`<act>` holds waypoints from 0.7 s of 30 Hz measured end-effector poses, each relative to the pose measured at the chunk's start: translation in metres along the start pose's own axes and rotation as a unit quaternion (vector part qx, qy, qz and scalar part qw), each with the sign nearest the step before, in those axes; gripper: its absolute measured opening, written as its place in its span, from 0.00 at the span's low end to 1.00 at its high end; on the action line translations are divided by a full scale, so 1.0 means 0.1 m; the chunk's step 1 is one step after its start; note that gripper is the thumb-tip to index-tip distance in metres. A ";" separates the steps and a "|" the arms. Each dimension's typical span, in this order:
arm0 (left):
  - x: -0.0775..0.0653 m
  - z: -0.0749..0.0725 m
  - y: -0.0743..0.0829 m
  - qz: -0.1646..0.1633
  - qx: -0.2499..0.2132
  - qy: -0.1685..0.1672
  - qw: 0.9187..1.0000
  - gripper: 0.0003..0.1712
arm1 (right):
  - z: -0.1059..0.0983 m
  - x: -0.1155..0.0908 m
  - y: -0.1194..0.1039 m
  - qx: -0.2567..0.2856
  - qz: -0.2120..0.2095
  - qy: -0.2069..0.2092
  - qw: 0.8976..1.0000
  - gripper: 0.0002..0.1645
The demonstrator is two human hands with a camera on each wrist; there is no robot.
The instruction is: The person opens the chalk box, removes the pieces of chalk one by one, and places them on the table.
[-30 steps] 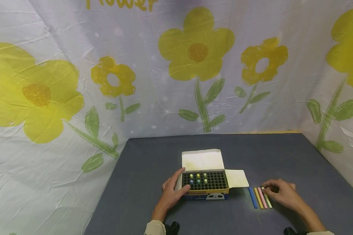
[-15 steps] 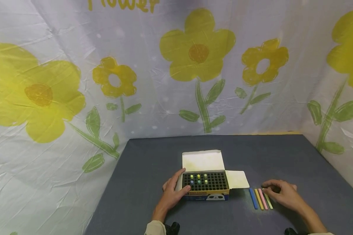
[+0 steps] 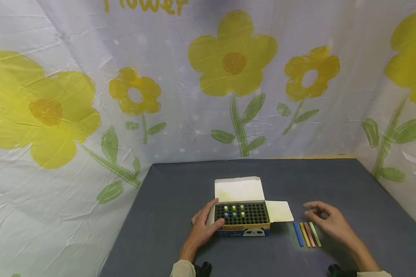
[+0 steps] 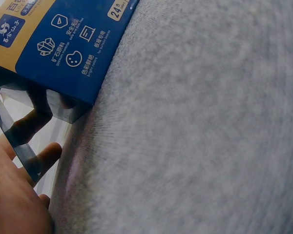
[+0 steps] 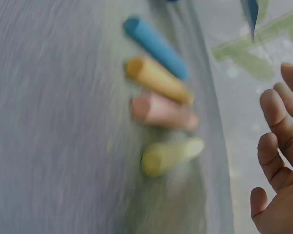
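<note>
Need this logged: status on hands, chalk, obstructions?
Left hand gripping box; right hand visibly empty. Four chalk sticks on table. Side flap juts toward them, possible snag.

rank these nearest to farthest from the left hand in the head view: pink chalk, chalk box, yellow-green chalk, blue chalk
1. Chalk box: the left hand grips its left end.
2. Blue chalk: right of the box, left end of the row.
3. Pink chalk: third from left in the row.
4. Yellow-green chalk: right end of the row.
</note>
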State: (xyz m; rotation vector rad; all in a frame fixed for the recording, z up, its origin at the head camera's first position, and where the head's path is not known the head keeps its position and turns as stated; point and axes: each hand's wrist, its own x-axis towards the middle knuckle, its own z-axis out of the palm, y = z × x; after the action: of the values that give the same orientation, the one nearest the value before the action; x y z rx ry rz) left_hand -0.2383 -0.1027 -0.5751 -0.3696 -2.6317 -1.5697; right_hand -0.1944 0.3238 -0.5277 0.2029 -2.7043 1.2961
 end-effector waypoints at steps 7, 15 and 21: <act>-0.01 0.00 0.00 0.000 0.000 0.001 1.000 0.40 | 0.12 0.02 -0.18 0.067 -0.024 0.006 0.997 0.19; 0.00 0.00 -0.01 -0.005 0.006 0.002 1.000 0.40 | 0.31 0.09 -0.34 0.097 -0.046 0.009 0.994 0.17; 0.00 0.01 0.00 -0.006 0.008 0.005 1.000 0.39 | 0.40 0.19 -0.48 0.103 -0.075 0.015 0.992 0.17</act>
State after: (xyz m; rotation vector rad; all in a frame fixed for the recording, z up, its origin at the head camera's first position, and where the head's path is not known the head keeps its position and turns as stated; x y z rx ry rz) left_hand -0.2386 -0.1020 -0.5751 -0.3452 -2.6404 -1.5497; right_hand -0.2070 0.2612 -0.5126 0.3961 -2.4744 1.5177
